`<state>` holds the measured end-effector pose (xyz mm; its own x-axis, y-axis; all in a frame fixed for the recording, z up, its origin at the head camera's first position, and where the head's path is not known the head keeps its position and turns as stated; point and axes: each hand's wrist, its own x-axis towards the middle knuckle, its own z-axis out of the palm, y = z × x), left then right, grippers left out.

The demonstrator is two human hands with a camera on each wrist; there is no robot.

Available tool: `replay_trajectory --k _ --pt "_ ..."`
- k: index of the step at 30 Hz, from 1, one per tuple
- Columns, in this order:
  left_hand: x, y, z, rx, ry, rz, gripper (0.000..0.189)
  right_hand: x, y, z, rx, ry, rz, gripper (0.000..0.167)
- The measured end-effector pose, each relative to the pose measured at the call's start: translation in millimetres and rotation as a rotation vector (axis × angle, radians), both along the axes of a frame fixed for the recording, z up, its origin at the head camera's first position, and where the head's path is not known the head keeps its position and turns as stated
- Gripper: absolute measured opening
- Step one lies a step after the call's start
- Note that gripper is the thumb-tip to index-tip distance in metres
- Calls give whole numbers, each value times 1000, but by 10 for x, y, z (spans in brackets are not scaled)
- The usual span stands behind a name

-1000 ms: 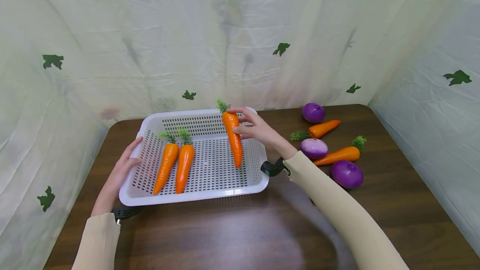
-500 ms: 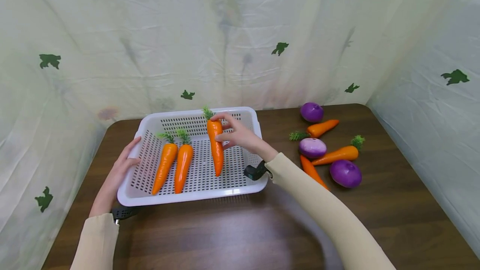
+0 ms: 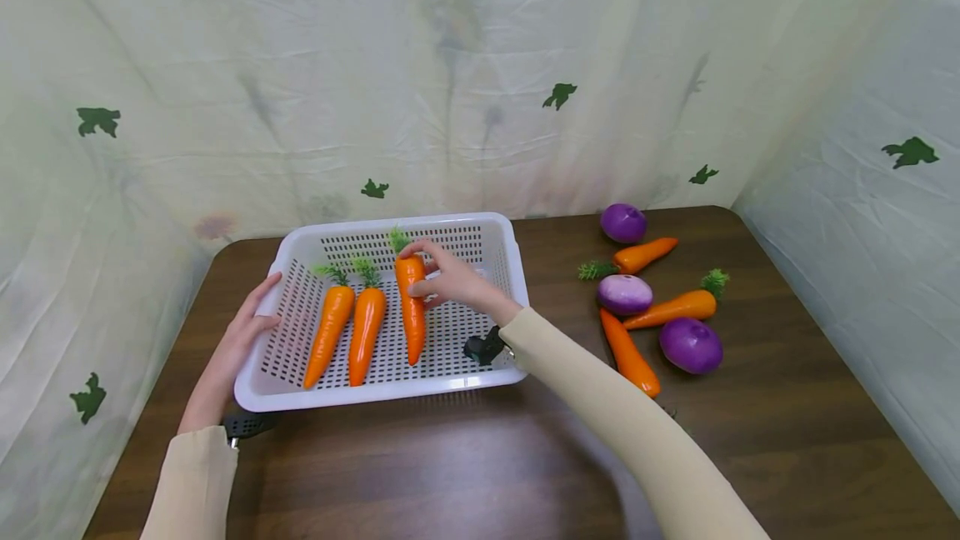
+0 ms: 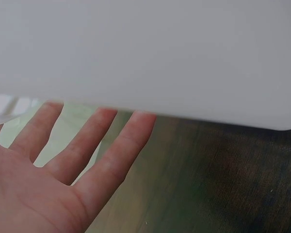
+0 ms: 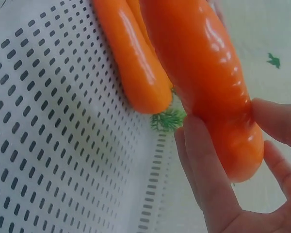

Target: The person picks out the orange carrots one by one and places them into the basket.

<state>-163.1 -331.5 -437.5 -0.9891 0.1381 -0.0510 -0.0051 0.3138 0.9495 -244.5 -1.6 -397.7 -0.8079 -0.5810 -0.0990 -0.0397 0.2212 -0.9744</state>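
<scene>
A white perforated plastic basket [image 3: 333, 400] stands on the wooden table. My left hand [image 3: 234, 348] touches its left side, and the left wrist view shows those fingers [image 4: 114, 165] extended up to the basket's edge. Inside the basket, my right hand [image 3: 459, 283] pinches an orange carrot [image 3: 413, 330] near its leafy end, thumb on one side and fingers on the other. The right wrist view shows that carrot [image 5: 203, 58] between thumb and fingers, over the basket floor. To its left lie two more carrots, one outer [image 3: 328, 340] and one inner [image 3: 367, 338], green tops toward the back.
Right of the basket lie a back carrot [image 3: 645, 256], a middle carrot [image 3: 675, 310] and a front carrot [image 3: 628, 355]. Among them are a purple onion [image 3: 623, 223], a paler purple-white vegetable [image 3: 626, 295] and another purple onion [image 3: 691, 346]. Patterned fabric [image 3: 480, 82] hangs behind the table.
My right hand has carried the carrot left and toward the front, lower into the basket beside the other two. The left hand has stayed at the basket's side.
</scene>
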Motion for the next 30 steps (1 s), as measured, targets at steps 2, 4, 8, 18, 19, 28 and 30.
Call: replay_trajectory --k 2,4,8,18,19,28,30 --pt "-3 -2 -2 5 1 -2 59 6 -26 -14 7 -5 1 46" --pt "-7 -4 -7 10 3 -4 59 9 -51 -27 17 -2 2 47" --pt "-12 -14 -16 11 7 -2 60 9 -95 -36 33 2 4 47" --pt "-18 -5 -24 14 7 -3 60 -13 -223 -66 84 -35 -4 46" --pt "-18 -5 -24 13 7 -3 60 -13 -232 -68 96 -34 -4 46" --pt "-28 -15 -31 15 20 -8 60 -23 -329 -101 147 -75 -18 46" --pt "-30 -14 -29 16 19 -5 60 -30 -356 -121 154 -83 -18 47"
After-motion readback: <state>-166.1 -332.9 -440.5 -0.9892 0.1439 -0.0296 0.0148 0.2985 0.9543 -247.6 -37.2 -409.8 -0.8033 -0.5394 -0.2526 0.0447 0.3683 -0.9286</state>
